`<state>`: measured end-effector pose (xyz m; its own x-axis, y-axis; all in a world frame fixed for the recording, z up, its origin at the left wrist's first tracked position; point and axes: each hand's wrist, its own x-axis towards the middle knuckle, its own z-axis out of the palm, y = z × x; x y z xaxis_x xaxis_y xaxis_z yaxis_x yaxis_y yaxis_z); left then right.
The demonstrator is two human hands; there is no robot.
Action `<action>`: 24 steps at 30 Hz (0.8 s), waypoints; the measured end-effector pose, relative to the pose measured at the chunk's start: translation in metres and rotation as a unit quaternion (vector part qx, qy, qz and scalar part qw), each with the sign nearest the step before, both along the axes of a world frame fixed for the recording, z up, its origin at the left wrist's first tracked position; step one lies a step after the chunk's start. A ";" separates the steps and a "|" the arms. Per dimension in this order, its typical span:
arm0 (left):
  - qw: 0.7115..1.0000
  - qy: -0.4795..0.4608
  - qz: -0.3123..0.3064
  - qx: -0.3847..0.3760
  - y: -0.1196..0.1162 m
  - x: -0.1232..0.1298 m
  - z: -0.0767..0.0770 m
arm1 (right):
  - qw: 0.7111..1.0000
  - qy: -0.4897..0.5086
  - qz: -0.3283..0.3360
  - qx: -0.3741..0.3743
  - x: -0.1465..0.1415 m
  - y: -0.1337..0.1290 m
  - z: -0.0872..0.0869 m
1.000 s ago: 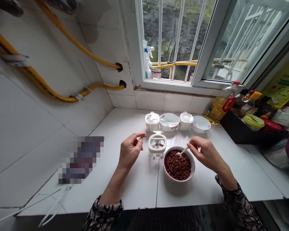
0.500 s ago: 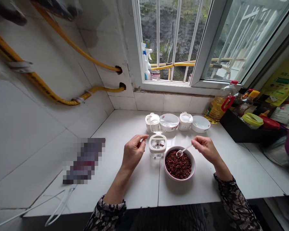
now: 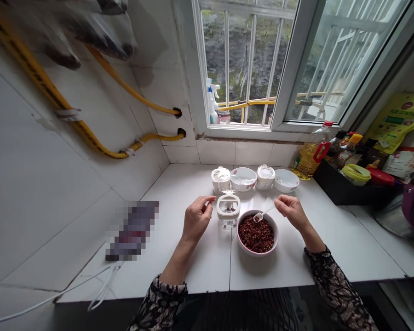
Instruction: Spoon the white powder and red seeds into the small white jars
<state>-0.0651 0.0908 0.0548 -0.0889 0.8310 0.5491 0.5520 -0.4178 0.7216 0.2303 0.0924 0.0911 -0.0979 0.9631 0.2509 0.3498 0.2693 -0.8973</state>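
My right hand point(image 3: 291, 212) pinches the handle of a small white plastic spoon point(image 3: 258, 217). The spoon's scoop rests at the surface of dark red peppercorn-like spice point(image 3: 256, 235), which fills much of a white bowl with a pink rim point(image 3: 240, 242). Left of the bowl stands a clear seasoning jar point(image 3: 227, 222) with a cream collar, its lid raised and a few dark bits visible inside. Beside this jar is my left hand point(image 3: 198, 218), fingers half curled, with a small gap between thumb and forefinger and nothing seen between them.
Behind the jar are two more seasoning jars point(image 3: 265, 178) and two white bowls point(image 3: 286, 181). An oil bottle point(image 3: 306, 158) and a black box point(image 3: 338, 189) of condiments stand at right. A blurred dark object point(image 3: 133, 232) with a white cable point(image 3: 105, 289) lies at left.
The camera view has tilted slightly up and shifted a little. Both hands keep nearly the same places by the jar and bowl, with the spoon still at the spice.
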 end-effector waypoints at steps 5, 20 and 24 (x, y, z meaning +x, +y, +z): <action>0.999 0.018 0.004 0.036 -0.020 0.004 0.000 | 0.999 0.031 -0.008 -0.016 -0.003 0.003 -0.006; 0.982 0.133 -0.114 0.067 -0.096 0.049 -0.035 | 0.997 0.067 0.006 -0.028 -0.006 0.002 -0.006; 0.982 0.137 -0.120 0.047 -0.095 0.054 -0.041 | 0.996 0.077 0.012 -0.036 -0.004 0.002 -0.007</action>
